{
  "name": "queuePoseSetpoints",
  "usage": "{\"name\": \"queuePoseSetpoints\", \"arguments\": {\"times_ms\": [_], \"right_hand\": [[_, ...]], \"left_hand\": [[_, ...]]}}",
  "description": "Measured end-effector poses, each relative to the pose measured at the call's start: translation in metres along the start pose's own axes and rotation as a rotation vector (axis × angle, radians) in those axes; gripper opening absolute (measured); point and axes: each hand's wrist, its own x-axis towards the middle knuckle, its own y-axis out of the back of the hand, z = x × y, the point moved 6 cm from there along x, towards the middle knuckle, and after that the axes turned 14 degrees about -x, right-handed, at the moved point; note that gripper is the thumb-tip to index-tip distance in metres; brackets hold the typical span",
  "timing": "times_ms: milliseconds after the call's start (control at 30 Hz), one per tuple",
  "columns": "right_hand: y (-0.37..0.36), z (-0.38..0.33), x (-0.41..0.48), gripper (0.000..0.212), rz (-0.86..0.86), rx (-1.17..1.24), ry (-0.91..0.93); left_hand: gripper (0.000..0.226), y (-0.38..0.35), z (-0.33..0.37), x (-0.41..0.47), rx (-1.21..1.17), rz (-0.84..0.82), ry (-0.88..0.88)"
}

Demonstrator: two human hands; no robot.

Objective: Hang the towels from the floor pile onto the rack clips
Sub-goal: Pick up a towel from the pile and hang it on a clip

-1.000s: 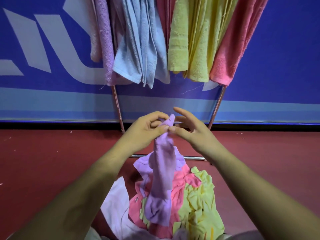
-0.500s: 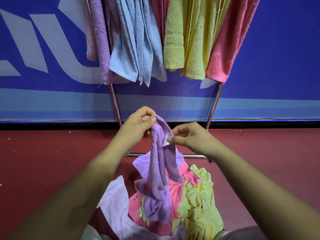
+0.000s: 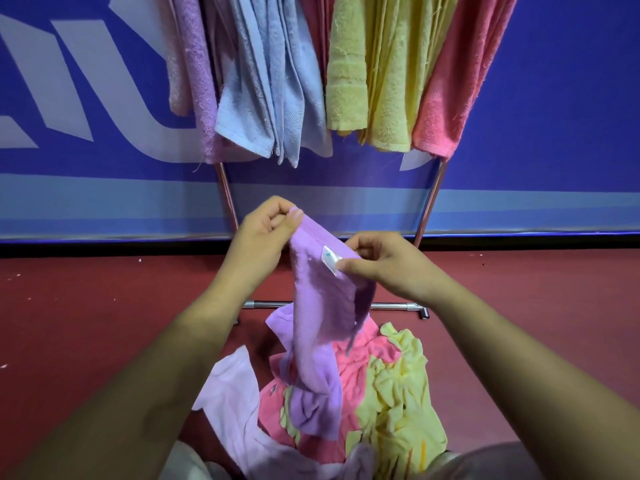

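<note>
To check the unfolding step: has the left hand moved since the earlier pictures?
Yes. The left hand, pinching the purple towel, went up and leftward: closer to the rack's left leg, higher above its floor bar.

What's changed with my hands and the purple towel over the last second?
The left hand and right hand have drawn apart, spreading the top edge of the purple towel they pinch; its white label now shows by the right thumb. Both kept their hold. The floor pile and the hung towels are unchanged.
</note>
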Motion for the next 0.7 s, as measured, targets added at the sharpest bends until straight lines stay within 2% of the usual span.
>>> {"name": "queuePoseSetpoints", "arguments": {"times_ms": [100, 167, 267, 400, 467, 533, 700], "right_hand": [[-0.003, 0.016, 0.004, 0.013, -0.094, -0.359, -0.044], [-0.002, 0.035, 0.007, 0.024, -0.1, -0.628, -0.148], [0.007, 0.057, 0.008, 0.03, -0.077, -0.705, -0.306], [0.019, 0.073, 0.006, 0.014, -0.01, -0.601, -0.429], [0.021, 0.073, 0.003, 0.016, 0.039, -0.421, -0.453], [0.02, 0.065, 0.001, 0.018, 0.083, -0.197, -0.444], [0.017, 0.029, 0.0, 0.008, 0.172, 0.18, -0.337]], "left_hand": [[0.016, 0.006, 0.003, 0.001, -0.021, 0.08, -0.037], [0.018, 0.01, 0.0, 0.002, -0.053, 0.126, -0.038], [0.02, 0.017, -0.006, 0.003, -0.047, 0.186, -0.031], [0.018, 0.031, -0.009, 0.003, -0.007, 0.32, -0.049], [0.012, 0.035, -0.011, 0.003, 0.043, 0.332, -0.043], [0.017, 0.031, -0.012, 0.003, 0.11, 0.273, -0.014], [0.033, -0.003, -0.01, 0.001, 0.255, -0.04, 0.034]]}}
